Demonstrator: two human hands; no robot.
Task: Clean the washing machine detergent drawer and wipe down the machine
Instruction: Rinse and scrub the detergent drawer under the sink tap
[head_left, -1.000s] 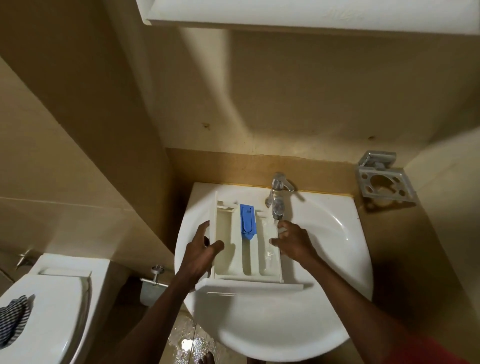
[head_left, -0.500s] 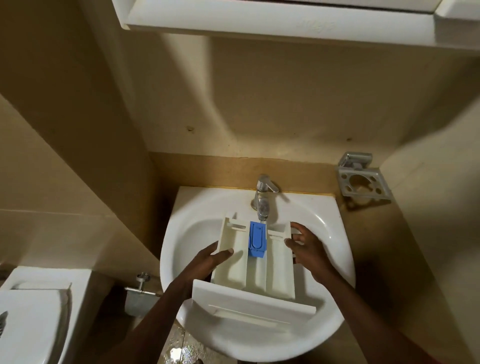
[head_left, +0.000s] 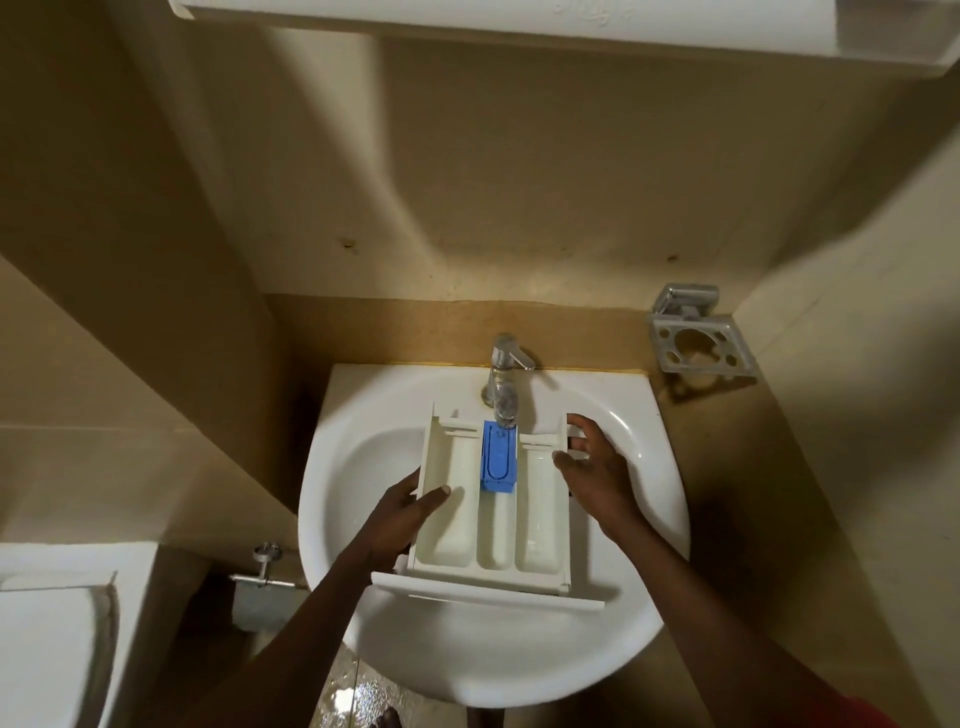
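Head view: drawer held in the sink under the tap

Head camera looks down on a white sink (head_left: 644, 525) set against a tan wall. At far left a white toilet (head_left: 47, 623) shows at the frame edge, and between it and the sink a metal valve (head_left: 265, 564) sticks out of the wall. The floor (head_left: 353, 691) below the sink front is wet and shiny.

The left hand (head_left: 397, 519) grips the drawer (head_left: 493, 540) by its left wall, thumb lying inside the left compartment and fingers wrapped under the outer side. The drawer sits inside the sink bowl, its front panel toward the person and its back end under the tap (head_left: 505, 382). It has three long compartments; the middle one carries a blue insert (head_left: 498, 462) at its far end, directly below the tap spout. Whether water is running cannot be told.

The right hand (head_left: 597, 467) is at the drawer's right wall near the back corner, fingers spread and curled loosely, thumb touching the wall's top edge; it rests against the drawer rather than clamping it.

Right of the sink, a metal holder (head_left: 698, 340) with round openings is fixed to the wall. A white shelf (head_left: 467, 21) runs across the top of the frame.
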